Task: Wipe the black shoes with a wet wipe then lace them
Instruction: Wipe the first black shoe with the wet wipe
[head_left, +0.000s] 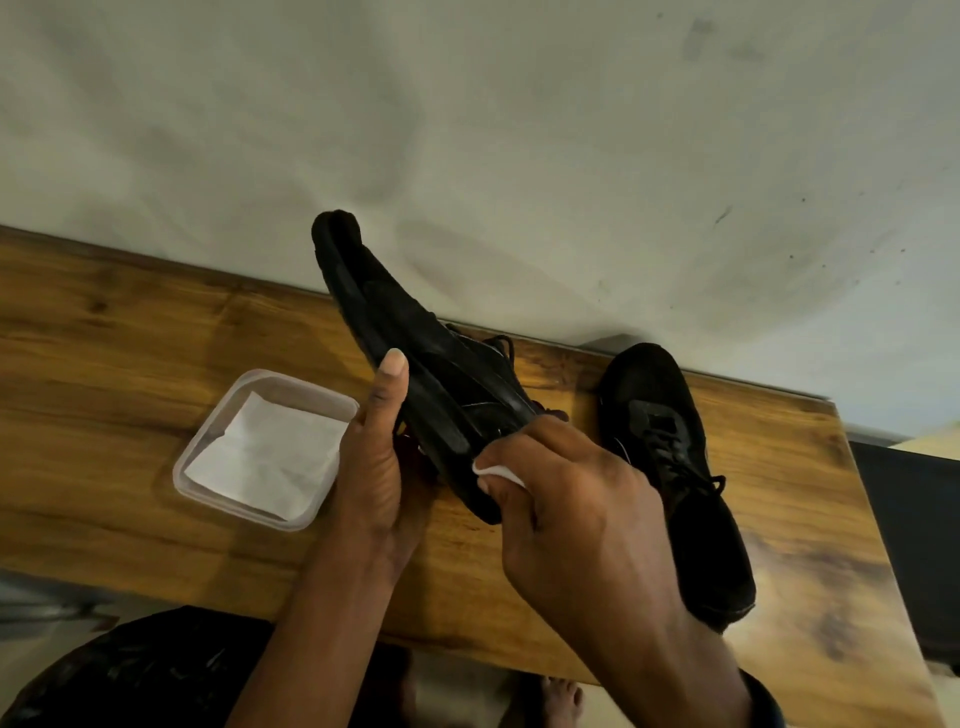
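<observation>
**Above the worktop, one black shoe is lifted and under the wipe**

Above the wooden worktop, the held shoe is raised clear of the surface and tilted. Its toe points up and away toward the wall, its heel is down among the hands, and its sole edge is turned to the left. A loose loop of lace shows on its far side.

The left hand grasps the shoe from below near the heel. Its thumb is stretched straight along the sole edge, while its fingers wrap out of sight underneath. The right hand is clenched round a small bunched wet wipe and presses it against the heel end of the shoe. Only a white corner of the wipe shows past the fingers.

Just to the right, the second shoe lies flat on the worktop, apart from the held one. Its toe is toward the wall, and its laces are threaded and spilling loosely to the right. The right wrist crosses in front of its heel.

To the left of the hands sits a shallow clear plastic container holding a flat white sheet with fold creases.

The wall behind is pale and smudged. Below the near edge of the worktop are dark clothing and a bare foot on the floor.
</observation>
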